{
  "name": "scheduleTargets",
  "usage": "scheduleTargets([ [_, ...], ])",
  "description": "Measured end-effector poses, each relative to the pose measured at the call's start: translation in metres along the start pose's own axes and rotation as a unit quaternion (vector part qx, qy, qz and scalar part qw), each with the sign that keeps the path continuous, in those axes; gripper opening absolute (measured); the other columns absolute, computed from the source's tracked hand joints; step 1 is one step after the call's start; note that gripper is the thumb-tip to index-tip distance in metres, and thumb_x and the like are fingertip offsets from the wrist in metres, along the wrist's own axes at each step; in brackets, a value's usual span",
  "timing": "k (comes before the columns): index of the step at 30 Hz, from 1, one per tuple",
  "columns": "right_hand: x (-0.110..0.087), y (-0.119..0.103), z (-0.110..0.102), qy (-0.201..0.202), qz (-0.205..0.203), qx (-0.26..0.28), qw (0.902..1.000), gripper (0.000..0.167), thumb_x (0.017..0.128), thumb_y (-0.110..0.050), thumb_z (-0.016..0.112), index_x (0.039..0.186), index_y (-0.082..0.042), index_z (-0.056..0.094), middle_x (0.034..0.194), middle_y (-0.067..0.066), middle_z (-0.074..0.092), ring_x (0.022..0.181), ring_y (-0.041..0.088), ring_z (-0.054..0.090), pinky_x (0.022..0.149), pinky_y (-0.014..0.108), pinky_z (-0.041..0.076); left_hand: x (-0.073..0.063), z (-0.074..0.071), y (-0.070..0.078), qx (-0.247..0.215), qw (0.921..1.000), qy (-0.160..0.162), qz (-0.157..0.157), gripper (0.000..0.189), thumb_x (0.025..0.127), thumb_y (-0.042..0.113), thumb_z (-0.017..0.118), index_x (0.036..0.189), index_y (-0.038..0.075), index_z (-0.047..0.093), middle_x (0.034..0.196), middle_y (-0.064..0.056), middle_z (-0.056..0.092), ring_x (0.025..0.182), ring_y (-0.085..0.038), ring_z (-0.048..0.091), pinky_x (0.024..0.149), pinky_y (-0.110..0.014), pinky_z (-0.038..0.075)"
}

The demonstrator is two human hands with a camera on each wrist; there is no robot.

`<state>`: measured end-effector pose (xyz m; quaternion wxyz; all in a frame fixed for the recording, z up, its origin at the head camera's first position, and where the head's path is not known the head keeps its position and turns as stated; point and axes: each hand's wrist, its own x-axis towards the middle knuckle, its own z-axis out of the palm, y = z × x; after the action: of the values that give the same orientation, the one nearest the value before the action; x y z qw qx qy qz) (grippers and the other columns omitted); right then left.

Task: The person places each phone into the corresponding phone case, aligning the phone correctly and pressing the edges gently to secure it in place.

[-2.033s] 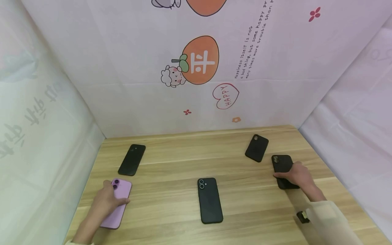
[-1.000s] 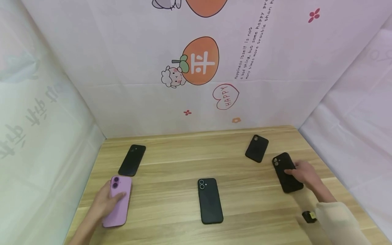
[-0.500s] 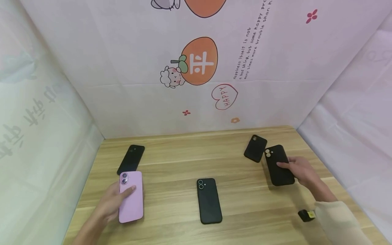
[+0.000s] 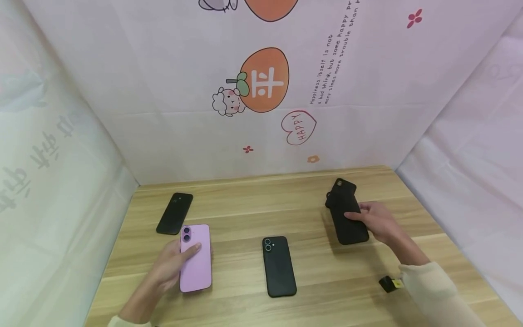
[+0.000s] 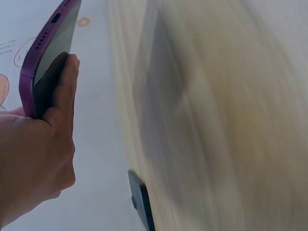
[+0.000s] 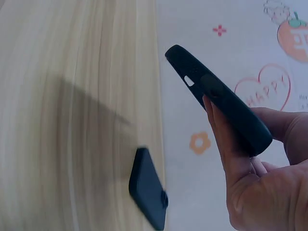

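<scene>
My left hand (image 4: 169,263) grips a lilac smartphone (image 4: 196,272) by its left side, thumb across its back. The left wrist view shows the smartphone's purple bottom edge (image 5: 42,45) raised above the wood, fingers under the screen. At right, my right hand (image 4: 377,222) holds a black phone case (image 4: 347,229) between thumb and fingers, raised above the table. In the right wrist view a cutout (image 6: 188,81) shows in the case's end. The held case overlaps a second black phone case (image 4: 347,185) at the back right in the head view.
A black phone (image 4: 279,268) with two ringed lenses lies at front centre of the wooden table (image 4: 245,209). Another black phone (image 4: 175,213) lies at the back left. Printed white cloth (image 4: 184,136) walls the back and sides. A small black object (image 4: 387,284) hangs near the right sleeve.
Both hands have lifted their holds off the table and carried them inward: the lilac smartphone to the right, the black phone case to the left, now overlapping the rear case in view.
</scene>
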<state>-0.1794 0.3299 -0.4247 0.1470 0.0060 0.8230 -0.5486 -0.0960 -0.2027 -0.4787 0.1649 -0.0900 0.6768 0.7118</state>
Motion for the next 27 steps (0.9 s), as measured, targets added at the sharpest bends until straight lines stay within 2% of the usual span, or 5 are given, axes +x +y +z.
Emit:
scheduleTargets([
  [3,0.001,-0.007,0.011,-0.002,-0.011,0.017,0.9998,0.044,0.1,-0.007,0.072,0.129,0.024,0.058,0.092,0.006,0.08,0.081,0.009,0.076,0.074,0.027,0.064,0.004,0.008,-0.001,-0.015,0.9999,-0.006,0.0,0.047,0.11,0.006,0.052,0.151,-0.011,0.038,0.125,-0.025,0.071,0.109,-0.029,0.074,0.094,-0.042,0.063],
  [6,0.001,-0.014,0.023,-0.003,-0.02,0.017,0.9997,0.039,0.099,-0.006,0.073,0.124,0.021,0.061,0.086,0.003,0.079,0.079,0.007,0.074,0.074,0.025,0.063,0.007,0.019,-0.001,-0.023,0.9997,0.01,-0.003,0.045,0.109,0.006,0.053,0.149,-0.011,0.041,0.122,-0.023,0.073,0.108,-0.03,0.074,0.093,-0.043,0.063],
  [10,0.001,-0.023,0.038,-0.016,-0.025,0.038,0.9988,0.039,0.098,-0.004,0.073,0.124,0.021,0.059,0.092,0.008,0.08,0.081,0.011,0.077,0.075,0.027,0.065,0.01,0.036,0.0,-0.031,0.9994,0.016,0.002,0.043,0.108,0.004,0.054,0.147,-0.011,0.044,0.121,-0.025,0.073,0.108,-0.033,0.075,0.093,-0.046,0.063],
  [21,0.002,-0.041,0.078,-0.044,-0.044,0.059,0.9963,0.044,0.097,-0.001,0.073,0.132,0.021,0.057,0.099,0.016,0.08,0.088,0.015,0.078,0.079,0.029,0.065,0.02,0.071,0.003,-0.076,0.9958,-0.049,0.017,0.047,0.11,0.006,0.052,0.152,-0.007,0.04,0.132,-0.031,0.067,0.118,-0.038,0.072,0.1,-0.048,0.06],
  [27,0.0,-0.045,0.098,-0.053,-0.051,0.063,0.9953,0.039,0.096,-0.002,0.075,0.127,0.018,0.062,0.095,0.013,0.08,0.086,0.013,0.077,0.078,0.026,0.064,0.025,0.084,0.004,-0.092,0.9921,-0.083,0.019,0.05,0.111,0.01,0.051,0.157,-0.005,0.036,0.139,-0.031,0.063,0.126,-0.04,0.067,0.106,-0.047,0.057],
])
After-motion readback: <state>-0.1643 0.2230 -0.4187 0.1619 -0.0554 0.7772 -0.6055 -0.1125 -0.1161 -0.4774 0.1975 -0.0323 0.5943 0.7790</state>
